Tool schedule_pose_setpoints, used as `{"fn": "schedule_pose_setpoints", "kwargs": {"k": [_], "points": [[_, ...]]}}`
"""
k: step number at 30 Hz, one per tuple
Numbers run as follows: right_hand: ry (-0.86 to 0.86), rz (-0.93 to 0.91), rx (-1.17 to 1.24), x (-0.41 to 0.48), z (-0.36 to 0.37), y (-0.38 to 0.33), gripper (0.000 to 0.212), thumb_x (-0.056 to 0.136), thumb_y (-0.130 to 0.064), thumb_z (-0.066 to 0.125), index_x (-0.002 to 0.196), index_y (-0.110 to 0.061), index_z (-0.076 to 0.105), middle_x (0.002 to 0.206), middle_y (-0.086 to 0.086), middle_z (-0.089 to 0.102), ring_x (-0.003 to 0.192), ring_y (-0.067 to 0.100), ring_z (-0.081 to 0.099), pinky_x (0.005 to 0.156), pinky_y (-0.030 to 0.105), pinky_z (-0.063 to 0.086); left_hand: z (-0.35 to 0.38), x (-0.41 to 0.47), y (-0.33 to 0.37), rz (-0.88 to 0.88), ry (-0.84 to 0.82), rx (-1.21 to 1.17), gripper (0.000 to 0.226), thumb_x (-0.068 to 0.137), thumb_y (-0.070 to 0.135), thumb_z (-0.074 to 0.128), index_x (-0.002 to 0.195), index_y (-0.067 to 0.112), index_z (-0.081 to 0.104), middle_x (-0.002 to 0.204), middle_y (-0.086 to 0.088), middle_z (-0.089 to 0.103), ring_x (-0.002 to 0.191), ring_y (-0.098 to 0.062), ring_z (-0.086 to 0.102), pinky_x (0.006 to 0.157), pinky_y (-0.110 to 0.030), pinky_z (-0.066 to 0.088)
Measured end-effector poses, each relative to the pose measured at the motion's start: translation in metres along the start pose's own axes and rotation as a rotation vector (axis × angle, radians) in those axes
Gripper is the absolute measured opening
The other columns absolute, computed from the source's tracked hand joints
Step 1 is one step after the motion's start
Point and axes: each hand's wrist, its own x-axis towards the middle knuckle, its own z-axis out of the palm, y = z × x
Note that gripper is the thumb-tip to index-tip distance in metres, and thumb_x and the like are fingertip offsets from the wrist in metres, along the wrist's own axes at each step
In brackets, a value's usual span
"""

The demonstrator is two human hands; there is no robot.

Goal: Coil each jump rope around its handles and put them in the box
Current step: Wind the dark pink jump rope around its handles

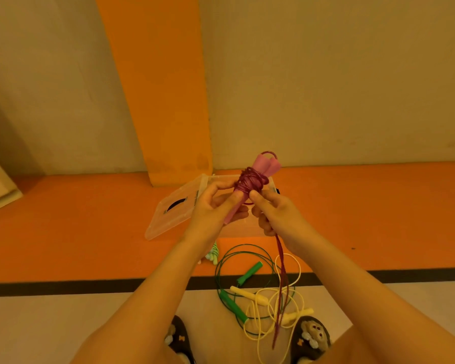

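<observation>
**Inspector:** The pair of pink handles (250,183) is gripped side by side in the left hand (216,208), fingers closed round their lower half, raised above the box. Several turns of the dark red rope (251,179) are already wound about the upper half. The right hand (271,214) is closed on the rope just right of the handles, pinched between thumb and fingers; the loose tail (280,285) hangs down from it towards the near floor.

**Assessor:** How is the step judged best carried out?

**Inspector:** The handles should be kept pressed together while each turn is laid snug beside the one before, not piled. The tail is long, so tension should be held throughout and the end tucked under a turn, or the coil is likely to spring loose.

**Assessor:** And the containers?

**Inspector:** One clear plastic box (247,227) is noted on the orange floor strip, behind the hands, its lid (174,208) lying open to the left. Its interior is mostly hidden by the hands; contents cannot be told. Uncoiled on the near floor are a green jump rope (250,271) and a yellow jump rope (250,294), tangled together. A pale green striped item (212,253) lies just left of them, partly hidden by the left forearm.
</observation>
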Motion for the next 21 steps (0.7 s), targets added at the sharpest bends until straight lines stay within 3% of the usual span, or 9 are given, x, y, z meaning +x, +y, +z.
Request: {"fn": "schedule_pose_setpoints", "kwargs": {"k": [4, 7, 9, 12, 15, 17, 19, 21], "points": [[0.048, 0.109, -0.100, -0.003, 0.003, 0.000, 0.045, 0.090, -0.054, 0.050, 0.107, -0.014, 0.060, 0.073, 0.002, 0.055, 0.044, 0.008, 0.042, 0.041, 0.020, 0.033, -0.005, 0.008, -0.007, 0.274, 0.120, 0.354, 0.031, 0.078, 0.003, 0.075, 0.100, 0.020, 0.062, 0.112, -0.005, 0.066, 0.100, -0.009, 0.064, 0.082, -0.023, 0.053], [0.060, 0.133, -0.118, -0.003, 0.008, 0.000, 0.048, 0.089, -0.058, 0.049, 0.096, -0.012, 0.059, 0.070, 0.000, 0.051, 0.043, 0.007, 0.037, 0.039, 0.018, 0.026, 0.002, 0.004, -0.015, 0.470, 0.164, 0.627, 0.032, 0.077, 0.008, 0.078, 0.099, 0.025, 0.062, 0.107, 0.002, 0.063, 0.100, 0.001, 0.058, 0.082, -0.010, 0.043], [0.096, 0.138, -0.043, -0.002, 0.012, 0.004, 0.039, 0.090, -0.053, 0.052, 0.083, -0.015, 0.051, 0.065, 0.000, 0.045, 0.040, 0.005, 0.031, 0.037, 0.018, 0.021, 0.010, 0.002, -0.024, 0.568, 0.162, 0.805, 0.032, 0.079, 0.008, 0.075, 0.106, 0.019, 0.063, 0.113, 0.002, 0.058, 0.107, -0.006, 0.054, 0.086, -0.011, 0.042], [0.121, 0.127, 0.094, -0.001, 0.009, 0.005, 0.034, 0.093, -0.043, 0.054, 0.073, -0.016, 0.046, 0.059, -0.002, 0.039, 0.038, 0.004, 0.027, 0.035, 0.018, 0.019, 0.013, 0.001, -0.027, 0.579, 0.161, 0.796, 0.034, 0.079, 0.011, 0.074, 0.109, 0.018, 0.061, 0.111, 0.006, 0.056, 0.106, -0.008, 0.054, 0.088, -0.025, 0.046], [0.121, 0.064, 0.103, 0.001, 0.004, 0.004, 0.029, 0.096, -0.038, 0.052, 0.075, -0.018, 0.050, 0.056, -0.005, 0.037, 0.038, 0.003, 0.026, 0.036, 0.017, 0.020, 0.012, 0.001, -0.021, 0.416, 0.103, 0.537, 0.038, 0.084, 0.025, 0.071, 0.118, 0.025, 0.053, 0.119, 0.009, 0.055, 0.104, -0.009, 0.060, 0.081, -0.027, 0.054], [0.082, -0.005, 0.105, 0.001, 0.004, 0.003, 0.025, 0.097, -0.033, 0.050, 0.078, -0.017, 0.052, 0.056, -0.004, 0.038, 0.038, 0.003, 0.027, 0.037, 0.017, 0.021, 0.014, 0.000, -0.016, 0.187, 0.094, 0.294, 0.029, 0.094, 0.031, 0.060, 0.121, 0.021, 0.052, 0.123, -0.003, 0.058, 0.100, -0.019, 0.064, 0.077, -0.028, 0.058], [0.046, -0.099, 0.061, -0.001, 0.005, 0.001, 0.018, 0.098, -0.027, 0.050, 0.084, -0.017, 0.055, 0.052, -0.010, 0.045, 0.038, 0.000, 0.034, 0.039, 0.015, 0.026, 0.014, -0.001, -0.010, -0.079, 0.047, 0.070, 0.026, 0.099, 0.037, 0.046, 0.115, 0.019, 0.057, 0.113, -0.016, 0.067, 0.089, -0.029, 0.069, 0.073, -0.034, 0.059], [0.039, -0.175, 0.019, -0.002, 0.005, -0.001, 0.012, 0.098, -0.018, 0.048, 0.088, -0.017, 0.055, 0.047, -0.016, 0.053, 0.039, -0.003, 0.045, 0.041, 0.010, 0.032, 0.008, 0.001, -0.007, -0.182, -0.038, 0.000, 0.031, 0.100, 0.039, 0.041, 0.116, 0.018, 0.058, 0.108, -0.017, 0.070, 0.087, -0.033, 0.070, 0.072, -0.034, 0.060]]}}
